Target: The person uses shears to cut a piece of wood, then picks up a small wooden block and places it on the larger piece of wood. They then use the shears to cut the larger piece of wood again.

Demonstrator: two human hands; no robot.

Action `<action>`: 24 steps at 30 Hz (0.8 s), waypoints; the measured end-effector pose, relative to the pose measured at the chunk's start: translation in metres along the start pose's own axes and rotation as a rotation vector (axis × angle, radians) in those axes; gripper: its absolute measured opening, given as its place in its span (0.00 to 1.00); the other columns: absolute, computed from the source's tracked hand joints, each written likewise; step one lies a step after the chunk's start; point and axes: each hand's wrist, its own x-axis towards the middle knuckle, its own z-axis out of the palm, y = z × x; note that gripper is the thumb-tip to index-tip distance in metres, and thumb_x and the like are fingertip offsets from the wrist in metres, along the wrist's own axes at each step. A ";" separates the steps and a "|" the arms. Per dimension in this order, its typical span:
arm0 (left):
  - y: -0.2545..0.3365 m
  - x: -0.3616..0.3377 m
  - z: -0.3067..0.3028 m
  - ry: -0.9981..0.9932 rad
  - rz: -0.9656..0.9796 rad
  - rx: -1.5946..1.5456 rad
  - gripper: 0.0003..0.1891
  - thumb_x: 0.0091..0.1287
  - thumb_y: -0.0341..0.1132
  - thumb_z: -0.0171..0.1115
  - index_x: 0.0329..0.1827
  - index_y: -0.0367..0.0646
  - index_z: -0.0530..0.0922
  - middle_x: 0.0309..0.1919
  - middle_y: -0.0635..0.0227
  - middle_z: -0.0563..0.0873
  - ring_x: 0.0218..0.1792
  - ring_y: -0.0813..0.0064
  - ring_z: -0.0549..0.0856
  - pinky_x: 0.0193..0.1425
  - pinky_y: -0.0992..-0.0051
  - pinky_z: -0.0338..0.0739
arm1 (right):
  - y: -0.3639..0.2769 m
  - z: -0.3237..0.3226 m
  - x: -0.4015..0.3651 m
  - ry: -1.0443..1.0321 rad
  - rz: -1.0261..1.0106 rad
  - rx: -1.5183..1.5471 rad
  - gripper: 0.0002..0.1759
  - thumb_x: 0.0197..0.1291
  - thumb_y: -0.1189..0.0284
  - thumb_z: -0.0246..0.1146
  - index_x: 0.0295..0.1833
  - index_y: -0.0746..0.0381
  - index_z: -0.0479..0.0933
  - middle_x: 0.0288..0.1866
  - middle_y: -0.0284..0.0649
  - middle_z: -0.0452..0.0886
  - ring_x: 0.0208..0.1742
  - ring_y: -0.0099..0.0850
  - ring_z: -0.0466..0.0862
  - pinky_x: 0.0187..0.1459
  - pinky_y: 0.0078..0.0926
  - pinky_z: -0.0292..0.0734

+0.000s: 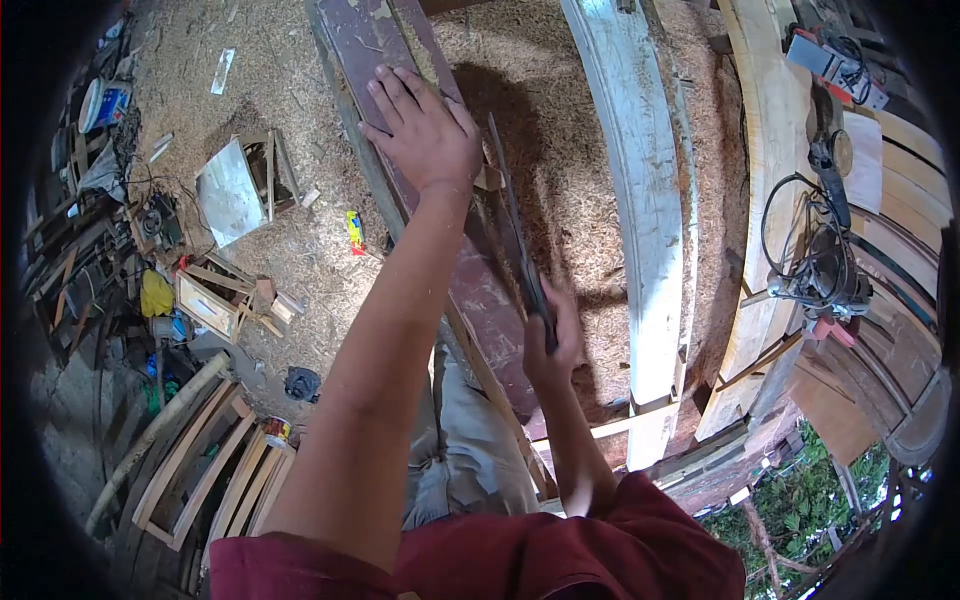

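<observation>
The head view looks straight down past a dark red shirt and grey trousers (470, 455) onto a work floor thick with pale sawdust (560, 70).

The left hand (425, 130) lies flat, palm down, on a long dark reddish-brown painted wooden plank (478, 295). Its fingers are stretched out and slightly spread, clasping nothing. The plank runs slantwise from the top of the frame down toward the person's legs, and the hand presses on its upper stretch.

The right hand (550, 335) sits lower, just beside the plank's right edge. It is curled tight round the near end of a thin dark metal blade (516, 235). The blade reaches up from this fist along the right side of the plank, and its far tip ends just beside the left wrist. Whether its edge touches the wood cannot be told.

To the right, well apart from both hands, a white-painted curved wooden board (640, 200) lies on the sawdust. Beyond it, a grey power tool with a looped black cable (815, 265) rests on pale curved timber.

To the left lie a small wooden frame with a shiny metal sheet (235, 190), a little yellow and red packet (355, 232), and, lower down, a stack of bent pale wooden frames (205, 475)
</observation>
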 end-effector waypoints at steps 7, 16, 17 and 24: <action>0.000 0.001 -0.004 -0.053 0.001 -0.034 0.40 0.74 0.46 0.51 0.86 0.34 0.57 0.88 0.49 0.54 0.88 0.49 0.53 0.83 0.31 0.49 | -0.026 0.023 0.042 0.039 0.107 0.012 0.23 0.70 0.76 0.60 0.68 0.68 0.77 0.49 0.44 0.87 0.47 0.26 0.85 0.51 0.23 0.80; 0.002 0.002 -0.010 -0.085 0.032 -0.015 0.42 0.72 0.45 0.54 0.86 0.34 0.56 0.88 0.48 0.54 0.88 0.49 0.53 0.82 0.29 0.48 | -0.017 0.019 0.027 0.014 0.090 0.030 0.23 0.69 0.80 0.57 0.69 0.68 0.75 0.48 0.42 0.85 0.45 0.26 0.83 0.48 0.25 0.79; 0.002 0.002 -0.010 -0.068 0.034 -0.022 0.41 0.72 0.45 0.54 0.85 0.34 0.58 0.87 0.48 0.55 0.88 0.49 0.54 0.82 0.29 0.49 | -0.016 0.022 0.026 0.023 0.079 0.034 0.22 0.72 0.76 0.58 0.69 0.69 0.75 0.49 0.42 0.85 0.45 0.25 0.82 0.48 0.24 0.78; 0.001 0.002 -0.011 -0.071 0.030 -0.012 0.41 0.72 0.45 0.54 0.85 0.35 0.58 0.87 0.48 0.56 0.87 0.49 0.55 0.82 0.29 0.50 | -0.027 0.022 -0.018 0.094 0.157 0.171 0.21 0.74 0.75 0.56 0.70 0.69 0.74 0.52 0.40 0.81 0.44 0.22 0.79 0.48 0.24 0.76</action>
